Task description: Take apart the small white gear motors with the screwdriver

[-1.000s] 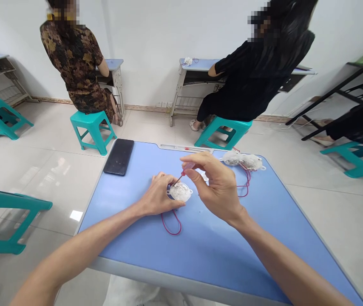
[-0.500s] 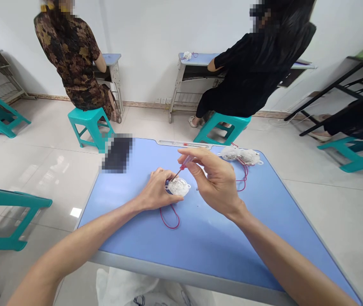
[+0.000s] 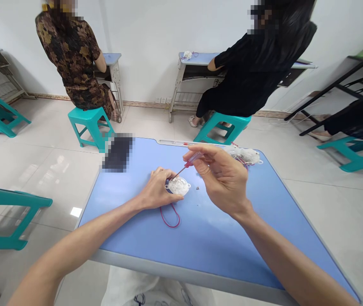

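Observation:
My left hand (image 3: 158, 189) grips a small round white plastic housing (image 3: 179, 186) with a tab on each side, holding it down on the blue desk (image 3: 219, 250). A loop of red wire (image 3: 178, 219) trails from beneath it towards me. Between the thumb and fingers of my right hand (image 3: 224, 180) is a screwdriver (image 3: 191, 160) with a clear and red handle. Its thin shaft slants down left to the housing's far left edge; I cannot tell whether the tip sits in a screw. Tiny screws (image 3: 197, 187) lie right of the housing.
More white housings (image 3: 247, 155) with red wires lie at the desk's far right corner. A pen groove (image 3: 168, 142) runs along the far edge, and a dark blurred rectangle (image 3: 117, 154) covers the far left corner. Two people sit on green stools (image 3: 222, 125) beyond.
My right hand has moved right and the screwdriver now leans at a flatter slant. The small screws beside the housing show more plainly. My left hand and the housing have stayed put.

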Motion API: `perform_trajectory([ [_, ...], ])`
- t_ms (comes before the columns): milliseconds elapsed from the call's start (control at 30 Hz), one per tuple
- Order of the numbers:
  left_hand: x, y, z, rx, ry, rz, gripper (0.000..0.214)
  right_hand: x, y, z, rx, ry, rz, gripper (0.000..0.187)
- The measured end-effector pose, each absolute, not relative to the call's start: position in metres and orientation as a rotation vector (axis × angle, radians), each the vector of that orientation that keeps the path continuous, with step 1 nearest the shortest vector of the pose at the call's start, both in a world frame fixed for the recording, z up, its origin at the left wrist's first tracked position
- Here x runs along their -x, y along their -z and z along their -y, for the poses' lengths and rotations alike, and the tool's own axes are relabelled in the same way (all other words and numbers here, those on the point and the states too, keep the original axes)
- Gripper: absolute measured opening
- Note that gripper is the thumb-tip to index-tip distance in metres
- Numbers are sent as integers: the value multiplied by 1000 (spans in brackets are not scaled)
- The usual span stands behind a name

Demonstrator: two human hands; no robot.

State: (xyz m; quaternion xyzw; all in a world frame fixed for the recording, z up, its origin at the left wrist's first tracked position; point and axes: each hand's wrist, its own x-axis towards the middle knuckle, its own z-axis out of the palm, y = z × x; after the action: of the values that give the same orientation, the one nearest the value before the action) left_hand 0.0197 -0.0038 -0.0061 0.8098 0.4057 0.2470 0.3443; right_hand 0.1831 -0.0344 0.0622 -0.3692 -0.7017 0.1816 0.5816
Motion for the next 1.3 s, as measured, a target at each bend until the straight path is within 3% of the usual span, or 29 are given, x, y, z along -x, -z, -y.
perform_trajectory([
  [267,-20,6,4,-2062,-655,-1057,42,-227,-58,58,972,-42,1531,35],
  [500,-20,6,5,-2033,-652,-1056,42,-287,-6,100,963,277,2014,38],
  [733,-20,4,5,-2026,-646,-1061,43,-320,29,120,1060,227,2365,34],
  [967,-20,6,5,-2023,-659,-1057,42,-333,32,117,1183,12,2260,21],
  [1300,-20,3,6,-2022,-646,-1064,41,-341,36,111,1216,-10,2213,26],
])
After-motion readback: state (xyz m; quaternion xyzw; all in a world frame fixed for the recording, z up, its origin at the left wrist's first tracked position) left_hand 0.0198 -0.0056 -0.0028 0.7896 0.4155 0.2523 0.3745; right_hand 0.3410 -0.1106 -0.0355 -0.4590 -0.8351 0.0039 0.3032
